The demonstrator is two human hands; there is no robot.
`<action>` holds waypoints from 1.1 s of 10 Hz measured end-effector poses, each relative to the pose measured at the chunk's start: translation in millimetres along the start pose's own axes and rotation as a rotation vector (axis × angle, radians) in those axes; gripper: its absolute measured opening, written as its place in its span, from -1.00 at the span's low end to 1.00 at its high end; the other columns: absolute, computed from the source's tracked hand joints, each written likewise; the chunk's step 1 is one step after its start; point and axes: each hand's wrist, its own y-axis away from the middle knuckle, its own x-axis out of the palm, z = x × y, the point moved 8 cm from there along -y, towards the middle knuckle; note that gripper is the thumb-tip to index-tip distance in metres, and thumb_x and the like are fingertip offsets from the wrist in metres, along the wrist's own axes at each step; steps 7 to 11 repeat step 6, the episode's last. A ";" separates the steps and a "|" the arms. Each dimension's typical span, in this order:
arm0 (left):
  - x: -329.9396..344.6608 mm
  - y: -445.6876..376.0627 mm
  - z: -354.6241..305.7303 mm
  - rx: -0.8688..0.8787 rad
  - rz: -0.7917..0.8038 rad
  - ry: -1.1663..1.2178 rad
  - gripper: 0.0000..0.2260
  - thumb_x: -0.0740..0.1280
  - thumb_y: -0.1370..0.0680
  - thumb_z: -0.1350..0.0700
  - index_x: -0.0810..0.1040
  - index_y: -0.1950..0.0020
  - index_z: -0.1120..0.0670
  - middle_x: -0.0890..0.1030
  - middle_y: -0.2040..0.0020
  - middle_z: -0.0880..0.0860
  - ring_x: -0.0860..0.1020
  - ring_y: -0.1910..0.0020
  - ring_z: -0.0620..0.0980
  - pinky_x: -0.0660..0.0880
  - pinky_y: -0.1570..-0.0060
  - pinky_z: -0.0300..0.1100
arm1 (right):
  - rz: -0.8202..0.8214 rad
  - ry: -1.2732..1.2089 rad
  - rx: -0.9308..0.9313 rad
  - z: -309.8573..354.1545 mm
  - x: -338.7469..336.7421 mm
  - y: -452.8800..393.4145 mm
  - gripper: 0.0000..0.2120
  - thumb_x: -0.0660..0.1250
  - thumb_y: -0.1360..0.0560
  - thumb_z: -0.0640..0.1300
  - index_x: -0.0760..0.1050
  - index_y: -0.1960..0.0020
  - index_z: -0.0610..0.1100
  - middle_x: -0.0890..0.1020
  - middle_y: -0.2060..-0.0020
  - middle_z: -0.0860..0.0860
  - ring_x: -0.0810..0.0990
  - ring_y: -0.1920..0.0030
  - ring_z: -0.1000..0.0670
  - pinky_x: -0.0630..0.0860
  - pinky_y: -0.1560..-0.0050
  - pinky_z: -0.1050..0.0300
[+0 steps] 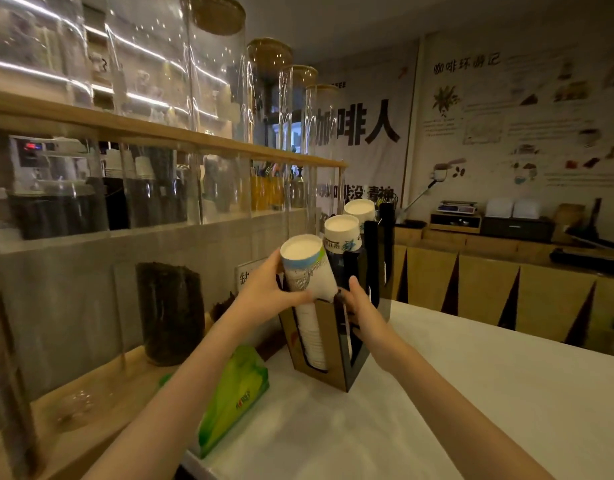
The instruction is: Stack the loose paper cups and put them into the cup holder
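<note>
A tall stack of upside-down white paper cups (pixel 307 271) with blue and green print leans in the nearest slot of the brown and black cup holder (pixel 333 344) on the white counter. My left hand (pixel 267 289) grips the upper part of this stack from the left. My right hand (pixel 359 301) holds the holder's top edge on the right of the stack. Two more cup stacks (pixel 343 233) (pixel 360 209) stand in the slots behind.
A green tissue pack (pixel 233 393) lies left of the holder. A dark jar (pixel 170 313) and a small sign stand against the clear shelf unit on the left. White counter surface (pixel 472 393) stretches right; a wooden counter with a scale runs along the back wall.
</note>
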 end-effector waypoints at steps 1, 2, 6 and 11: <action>-2.5 -0.4 -2.1 0.001 -0.072 0.054 -0.26 0.47 -0.34 0.08 0.16 -0.43 -0.04 0.41 -0.31 -0.04 0.36 -0.29 -0.08 0.31 -0.20 -0.14 | -0.032 0.049 0.025 -15.4 -3.2 2.8 -0.50 -0.20 -0.59 0.11 0.19 -0.43 -0.03 0.32 -0.42 -0.05 0.21 -0.46 -0.06 0.09 -0.42 0.05; 0.5 0.7 -8.3 0.052 -0.105 -0.028 -0.42 0.43 -0.39 0.06 0.29 -0.36 -0.05 0.42 -0.35 0.00 0.38 -0.22 -0.10 0.35 -0.12 -0.17 | -0.043 0.047 -0.001 -19.9 -3.6 2.1 -0.52 -0.20 -0.60 0.07 0.22 -0.42 -0.04 0.40 -0.31 -0.04 0.25 -0.43 -0.04 0.17 -0.29 0.16; 0.1 -10.6 -68.0 0.093 -0.158 -0.540 -0.49 0.38 -0.37 -0.15 0.42 -0.25 0.02 0.42 -0.30 0.06 0.38 -0.27 0.06 0.38 -0.20 -0.01 | -0.204 0.466 -0.182 39.5 -54.0 21.2 -0.60 0.17 -0.54 0.03 0.36 -0.33 -0.09 0.50 -0.26 -0.01 0.43 -0.22 0.05 0.33 -0.10 0.20; 0.1 -10.6 -68.0 0.093 -0.158 -0.540 -0.49 0.38 -0.37 -0.15 0.42 -0.25 0.02 0.42 -0.30 0.06 0.38 -0.27 0.06 0.38 -0.20 -0.01 | -0.204 0.466 -0.182 39.5 -54.0 21.2 -0.60 0.17 -0.54 0.03 0.36 -0.33 -0.09 0.50 -0.26 -0.01 0.43 -0.22 0.05 0.33 -0.10 0.20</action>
